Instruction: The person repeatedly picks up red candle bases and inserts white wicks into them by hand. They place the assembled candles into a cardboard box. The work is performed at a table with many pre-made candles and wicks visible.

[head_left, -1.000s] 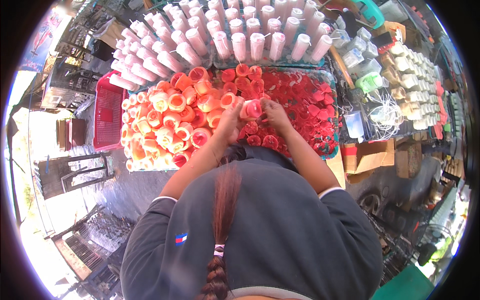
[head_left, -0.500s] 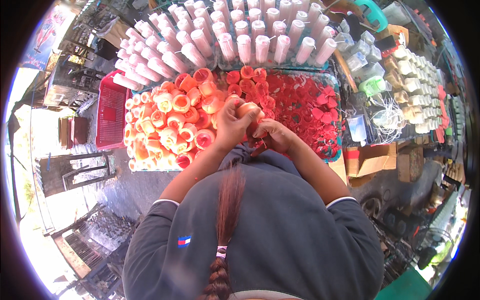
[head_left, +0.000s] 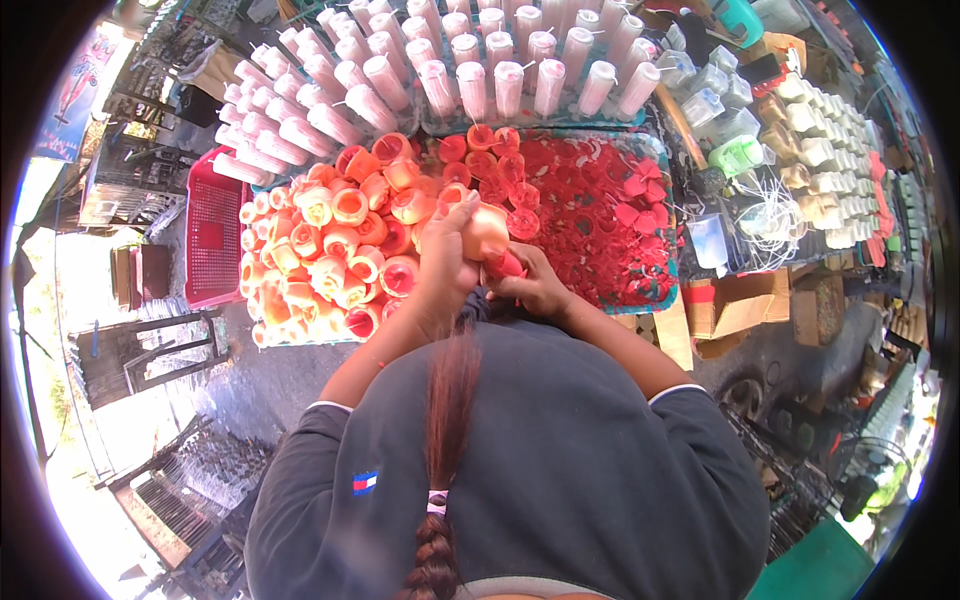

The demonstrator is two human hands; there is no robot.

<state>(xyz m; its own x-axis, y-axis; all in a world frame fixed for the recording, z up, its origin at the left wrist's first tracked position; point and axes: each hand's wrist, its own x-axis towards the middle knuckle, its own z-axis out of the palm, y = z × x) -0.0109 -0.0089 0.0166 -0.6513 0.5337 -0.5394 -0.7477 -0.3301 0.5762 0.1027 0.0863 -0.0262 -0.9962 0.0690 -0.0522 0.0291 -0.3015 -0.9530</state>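
Observation:
My left hand is closed around a peach-orange candle shaped like a small cup, tilted in front of my body. My right hand pinches a small red piece against the candle's lower end; whether it is wax or a tool, I cannot tell. To the left, many orange rose-shaped candles lie packed together on a tray. Beyond my hands stand several red candle cups. Right of them, red wax petals and scraps cover a teal-edged tray.
Rows of tall pale pink candles with wicks stand upright along the back. A red plastic crate is at the left. On the right are clear plastic containers, a tangle of white wick string, cream molded blocks and a cardboard box.
The candle has been turned so its side shows more, and the red piece has come into view at its end. My right hand has lowered slightly. The whole view has shifted a little.

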